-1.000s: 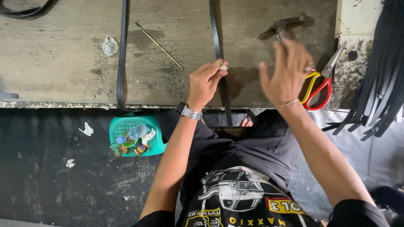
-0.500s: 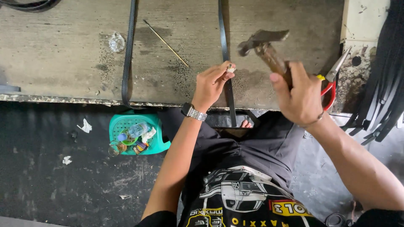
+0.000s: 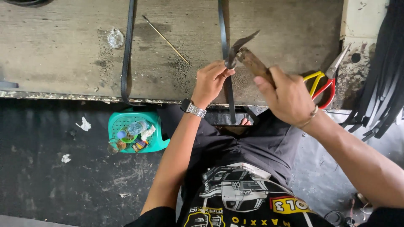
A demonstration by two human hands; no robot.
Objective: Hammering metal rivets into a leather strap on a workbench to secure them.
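The left hand (image 3: 209,82) pinches the black strap (image 3: 223,38) steady on the tabletop (image 3: 63,54) so the hammer (image 3: 246,52), gripped by the right hand (image 3: 288,96), lands squarely beside its fingertips.

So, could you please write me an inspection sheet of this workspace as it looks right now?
Surface: worn wooden bench, stained, dark specks near its middle.
Job's things: black strap lying across the bench; hammer with its head down at the strap.
Clutter: second strap, thin stick, small clear dish, red and yellow pliers.
Hands: left hand pinches at the strap; right hand grips the hammer handle.
Cables: nothing seen.
Surroundings: green basket of small items on the dark floor, paper scraps, bundle of black straps at right.
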